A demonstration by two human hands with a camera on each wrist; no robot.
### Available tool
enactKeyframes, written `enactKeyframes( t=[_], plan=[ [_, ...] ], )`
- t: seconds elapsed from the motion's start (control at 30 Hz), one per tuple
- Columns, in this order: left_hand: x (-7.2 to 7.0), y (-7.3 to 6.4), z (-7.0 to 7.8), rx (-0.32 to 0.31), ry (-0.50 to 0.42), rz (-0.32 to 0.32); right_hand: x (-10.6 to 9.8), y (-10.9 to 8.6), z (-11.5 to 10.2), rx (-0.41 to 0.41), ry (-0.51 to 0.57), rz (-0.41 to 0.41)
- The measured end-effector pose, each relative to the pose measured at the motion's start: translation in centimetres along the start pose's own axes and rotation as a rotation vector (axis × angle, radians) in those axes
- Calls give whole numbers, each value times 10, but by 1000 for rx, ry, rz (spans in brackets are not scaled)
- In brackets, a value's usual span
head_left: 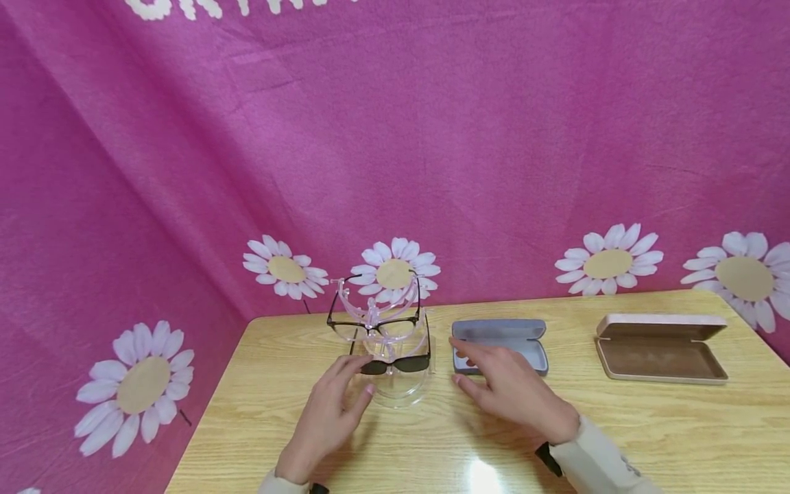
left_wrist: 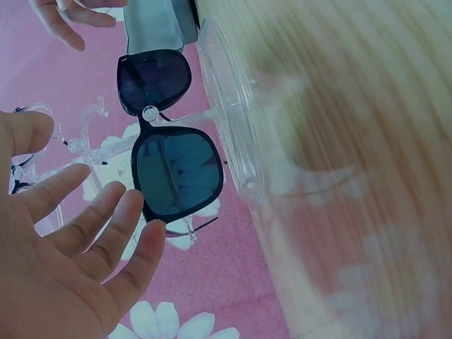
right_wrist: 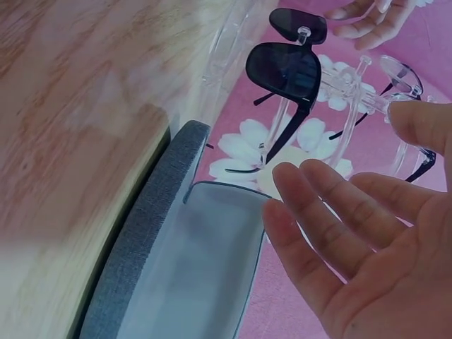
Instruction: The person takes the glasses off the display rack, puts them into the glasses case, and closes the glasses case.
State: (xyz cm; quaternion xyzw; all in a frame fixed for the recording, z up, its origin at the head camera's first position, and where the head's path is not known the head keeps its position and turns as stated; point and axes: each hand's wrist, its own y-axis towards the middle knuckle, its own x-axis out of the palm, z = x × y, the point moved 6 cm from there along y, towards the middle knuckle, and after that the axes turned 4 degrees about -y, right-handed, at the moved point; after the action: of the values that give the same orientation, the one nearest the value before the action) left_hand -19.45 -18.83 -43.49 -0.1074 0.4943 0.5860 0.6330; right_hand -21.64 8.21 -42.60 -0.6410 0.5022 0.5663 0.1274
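A clear stand (head_left: 401,398) holds dark sunglasses (head_left: 412,363) on its lower tier and black-framed eyeglasses (head_left: 398,330) above. My left hand (head_left: 327,417) hovers at the left side of the sunglasses, fingers spread and holding nothing. In the left wrist view, its fingertips overlap the edge of a sunglass lens (left_wrist: 180,173). Between the stand and a grey-blue glasses case (head_left: 500,331) reaches my right hand (head_left: 515,391), its fingers extended and palm bare. That case lies with its lid raised, and the right fingers cover part of its left end in the head view.
Farther right on the wooden table (head_left: 617,425), a brown-lined glasses case (head_left: 666,361) also has its lid up. A pink cloth (head_left: 481,151) printed with white daisies hangs behind the table and along its left side.
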Motion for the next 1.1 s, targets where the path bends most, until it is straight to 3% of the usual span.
enactKeyframes(
  t=[0.23, 0.43, 0.77, 1.1],
  plan=[
    [-3, 2, -6, -24, 13, 43, 4, 4, 0, 4, 9, 1],
    [-8, 2, -11, -78, 2, 102, 7, 9, -2, -19, 15, 18],
    [-10, 3, -26, -154, -15, 149, 13, 15, -1, -6, 53, 10],
    [-4, 1, -47, -262, -140, 106, 21, 20, 0, 41, 103, -14]
  ],
)
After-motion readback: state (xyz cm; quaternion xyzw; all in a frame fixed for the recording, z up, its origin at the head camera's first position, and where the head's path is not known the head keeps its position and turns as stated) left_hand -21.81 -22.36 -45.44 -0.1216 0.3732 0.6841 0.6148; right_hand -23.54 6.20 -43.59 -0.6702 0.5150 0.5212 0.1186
